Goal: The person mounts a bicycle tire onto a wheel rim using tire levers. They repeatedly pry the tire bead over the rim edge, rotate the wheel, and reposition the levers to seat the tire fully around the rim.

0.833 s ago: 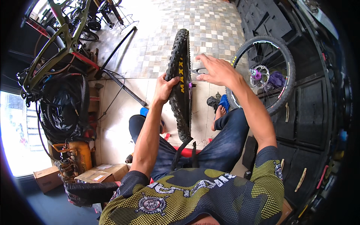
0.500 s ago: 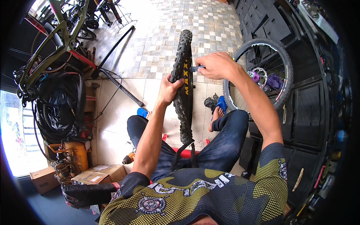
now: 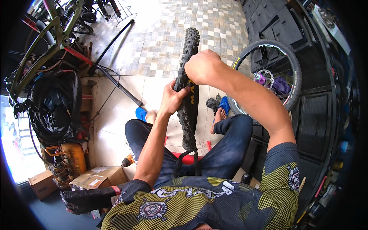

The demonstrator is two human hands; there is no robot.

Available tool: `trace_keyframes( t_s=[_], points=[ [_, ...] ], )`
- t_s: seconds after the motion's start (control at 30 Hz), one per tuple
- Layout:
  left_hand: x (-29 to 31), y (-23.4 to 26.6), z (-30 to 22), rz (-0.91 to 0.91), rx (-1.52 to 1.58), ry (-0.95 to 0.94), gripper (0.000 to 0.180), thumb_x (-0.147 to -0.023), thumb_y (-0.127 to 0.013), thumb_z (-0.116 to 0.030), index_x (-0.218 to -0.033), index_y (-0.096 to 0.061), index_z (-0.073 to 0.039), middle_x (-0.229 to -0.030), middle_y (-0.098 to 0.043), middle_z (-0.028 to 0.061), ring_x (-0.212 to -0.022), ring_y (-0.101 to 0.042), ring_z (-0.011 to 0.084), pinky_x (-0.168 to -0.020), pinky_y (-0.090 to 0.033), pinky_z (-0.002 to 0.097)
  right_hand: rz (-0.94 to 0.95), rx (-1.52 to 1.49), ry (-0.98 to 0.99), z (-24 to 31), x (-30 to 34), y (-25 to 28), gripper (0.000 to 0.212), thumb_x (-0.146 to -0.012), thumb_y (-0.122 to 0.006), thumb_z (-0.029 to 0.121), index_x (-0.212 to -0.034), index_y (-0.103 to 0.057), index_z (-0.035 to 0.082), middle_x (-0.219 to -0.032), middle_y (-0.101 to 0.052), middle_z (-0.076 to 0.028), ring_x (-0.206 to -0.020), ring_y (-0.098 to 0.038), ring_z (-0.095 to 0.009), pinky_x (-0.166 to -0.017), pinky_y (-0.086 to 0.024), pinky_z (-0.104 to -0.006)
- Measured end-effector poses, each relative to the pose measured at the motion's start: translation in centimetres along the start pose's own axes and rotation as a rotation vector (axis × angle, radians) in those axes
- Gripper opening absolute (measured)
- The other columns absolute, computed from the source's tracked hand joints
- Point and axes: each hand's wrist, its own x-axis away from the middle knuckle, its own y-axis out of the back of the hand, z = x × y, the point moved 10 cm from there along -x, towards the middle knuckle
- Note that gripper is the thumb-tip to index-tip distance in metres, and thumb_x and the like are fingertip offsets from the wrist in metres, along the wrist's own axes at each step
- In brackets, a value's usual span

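Observation:
A black knobby bicycle tyre [image 3: 188, 115] stands edge-on in front of me, with yellow lettering along its side. My left hand [image 3: 173, 97] is closed around its near-left side, thumb across the tread edge. Against the tyre's right side, higher up, my right hand [image 3: 203, 68] is a fist with its back toward me. It covers part of the sidewall and whatever its fingers hold; a small grey-blue tool showed there half a second ago. Black strips [image 3: 196, 165] hang from the tyre's near end between my thighs.
At right, a bicycle wheel [image 3: 233, 82] with a purple hub leans against black cabinets [image 3: 314, 111]. On the left are a green bike frame [image 3: 57, 36], a black stand leg [image 3: 122, 90], bundled tyres [image 3: 55, 103], an orange tank [image 3: 74, 159], a cardboard box [image 3: 100, 177] and a drill [image 3: 127, 161].
My right hand has moved left onto the tyre and turned, hiding the small grey-blue tool. My left hand keeps its hold, and the view has shifted slightly.

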Motion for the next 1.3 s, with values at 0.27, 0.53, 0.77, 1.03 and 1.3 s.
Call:
trace_keyframes(
  t_s=[0.27, 0.53, 0.77, 1.03, 1.3],
  points=[
    [-1.0, 0.5, 0.4, -0.014, -0.055, 0.058, 0.026, -0.093, -0.071, -0.010, -0.115, -0.067, 0.003, -0.092, -0.071, 0.0025, -0.078, -0.063, 0.0088, -0.073, -0.054, 0.0292, -0.023, -0.127, 0.082, -2.3, -1.4, -1.3, 0.017, -0.087, -0.071, 0.014, -0.097, -0.082, 0.006, -0.098, -0.079, -0.017, -0.097, -0.077, -0.033, -0.085, -0.061, -0.0447],
    [-1.4, 3.8, -0.8, -0.037, -0.075, 0.093, 0.027, -0.096, -0.071, -0.013, -0.116, -0.068, 0.005, -0.094, -0.073, 0.0042, -0.080, -0.066, 0.0105, -0.074, -0.056, 0.0299, -0.417, -0.613, 0.230, -4.7, -3.9, -4.5, 0.033, -0.097, -0.068, 0.036, -0.109, -0.079, 0.007, -0.098, -0.077, -0.020, -0.094, -0.073, -0.040, -0.083, -0.057, -0.0470],
    [-0.1, 7.3, 0.3, -0.124, 0.025, 0.107, 0.026, -0.098, -0.071, -0.013, -0.118, -0.068, 0.004, -0.098, -0.074, 0.0055, -0.083, -0.069, 0.0111, -0.076, -0.058, 0.0296, -0.530, -0.798, 0.342, -2.6, -6.1, -4.8, 0.037, -0.098, -0.068, 0.042, -0.116, -0.077, 0.010, -0.094, -0.077, -0.017, -0.086, -0.075, -0.036, -0.076, -0.057, -0.0421],
    [0.2, 9.8, 0.0, -0.128, -0.017, 0.115, 0.028, -0.098, -0.072, -0.015, -0.116, -0.068, 0.005, -0.098, -0.074, 0.0056, -0.082, -0.068, 0.0108, -0.076, -0.058, 0.0295, -0.624, -0.895, 0.388, -0.7, -9.0, -7.8, 0.051, -0.100, -0.064, 0.057, -0.102, -0.072, 0.007, -0.079, -0.074, -0.017, -0.074, -0.074, -0.038, -0.067, -0.057, -0.0443],
    [0.5, 9.8, -0.6, -0.136, -0.090, 0.102, 0.031, -0.096, -0.074, -0.019, -0.116, -0.068, 0.005, -0.097, -0.075, 0.0059, -0.081, -0.069, 0.0110, -0.076, -0.058, 0.0294, -1.116, -1.083, 0.393, 0.3, -9.4, -10.8, 0.067, -0.105, -0.047, 0.061, -0.091, -0.065, -0.002, -0.072, -0.061, -0.017, -0.068, -0.064, -0.038, -0.064, -0.049, -0.0436]
  ],
)
